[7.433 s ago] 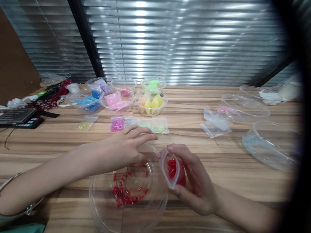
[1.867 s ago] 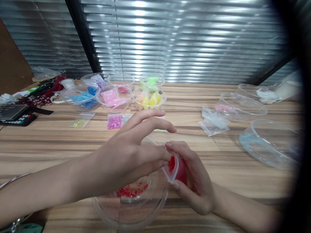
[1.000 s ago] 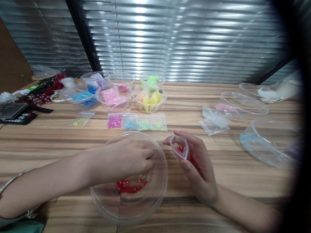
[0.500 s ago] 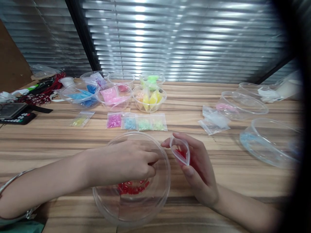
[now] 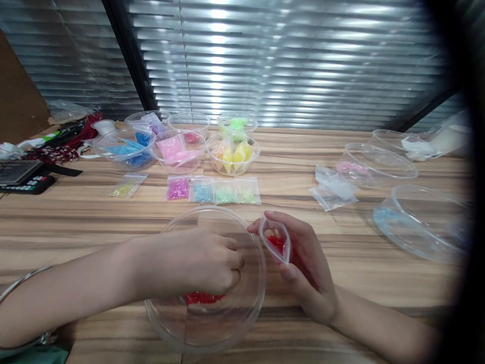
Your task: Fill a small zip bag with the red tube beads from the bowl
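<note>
A large clear plastic bowl (image 5: 244,316) stands on the wood-grain table in front of me, with small red tube beads (image 5: 204,298) on its bottom. Over the bowl is my left hand (image 5: 206,260), its fingers curled together and pointing down; whatever sits between the fingertips is hidden. To the right of the rim, my right hand (image 5: 306,263) grips a small clear plastic bag (image 5: 285,249) between thumb and fingers. The bag's mouth gapes toward the bowl, and red beads lie inside it.
Behind the bowl lie filled bags of pink beads (image 5: 178,188), blue beads (image 5: 202,191) and green beads (image 5: 225,193). Further back stand several clear bowls, one with yellow packets (image 5: 235,156). Empty-looking bags (image 5: 333,187) and a bowl with blue beads (image 5: 401,227) are at right.
My left hand has lowered slightly over the bowl, covering more of the red beads. My right hand and the bag have shifted a little left and down.
</note>
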`<control>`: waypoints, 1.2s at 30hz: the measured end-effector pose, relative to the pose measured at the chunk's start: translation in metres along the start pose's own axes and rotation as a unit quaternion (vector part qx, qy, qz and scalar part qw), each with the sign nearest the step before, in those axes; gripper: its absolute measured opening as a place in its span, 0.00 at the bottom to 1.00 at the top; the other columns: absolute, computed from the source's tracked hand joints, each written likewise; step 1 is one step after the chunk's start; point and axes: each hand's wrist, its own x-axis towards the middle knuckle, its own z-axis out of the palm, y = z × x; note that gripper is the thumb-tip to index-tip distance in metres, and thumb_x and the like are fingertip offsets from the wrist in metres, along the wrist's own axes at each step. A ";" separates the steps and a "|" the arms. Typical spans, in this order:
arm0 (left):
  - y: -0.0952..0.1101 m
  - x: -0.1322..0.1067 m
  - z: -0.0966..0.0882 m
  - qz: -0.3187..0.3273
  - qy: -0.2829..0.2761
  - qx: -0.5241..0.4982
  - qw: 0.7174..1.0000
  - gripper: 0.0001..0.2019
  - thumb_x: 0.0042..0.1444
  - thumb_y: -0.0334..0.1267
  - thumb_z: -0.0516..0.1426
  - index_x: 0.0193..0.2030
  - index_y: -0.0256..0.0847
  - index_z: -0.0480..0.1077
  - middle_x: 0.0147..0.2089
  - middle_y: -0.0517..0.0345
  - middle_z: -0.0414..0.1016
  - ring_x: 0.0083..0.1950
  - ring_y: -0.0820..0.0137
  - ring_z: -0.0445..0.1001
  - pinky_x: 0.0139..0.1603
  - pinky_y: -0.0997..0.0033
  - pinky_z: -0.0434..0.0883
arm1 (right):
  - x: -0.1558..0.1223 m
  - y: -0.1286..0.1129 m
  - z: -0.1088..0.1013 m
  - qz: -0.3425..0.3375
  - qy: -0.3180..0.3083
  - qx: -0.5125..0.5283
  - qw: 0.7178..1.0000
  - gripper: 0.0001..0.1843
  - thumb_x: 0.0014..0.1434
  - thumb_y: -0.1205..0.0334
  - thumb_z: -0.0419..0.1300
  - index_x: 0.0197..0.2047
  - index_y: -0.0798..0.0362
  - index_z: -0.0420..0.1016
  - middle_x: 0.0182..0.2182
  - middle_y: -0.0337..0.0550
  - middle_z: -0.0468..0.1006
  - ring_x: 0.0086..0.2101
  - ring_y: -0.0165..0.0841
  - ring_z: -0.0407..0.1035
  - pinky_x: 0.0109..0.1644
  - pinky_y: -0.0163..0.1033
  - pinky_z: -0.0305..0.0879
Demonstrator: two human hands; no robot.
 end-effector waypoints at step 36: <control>0.005 0.004 -0.030 -0.057 0.224 -0.184 0.955 0.05 0.63 0.25 0.56 0.42 0.35 0.73 0.40 0.56 0.77 0.41 0.76 0.75 0.43 0.81 0.72 | 0.007 -0.002 -0.003 -0.084 -0.048 -0.161 0.982 0.38 0.62 0.56 0.60 0.71 0.47 0.51 0.56 0.49 0.71 0.56 0.47 0.60 0.60 0.54 0.63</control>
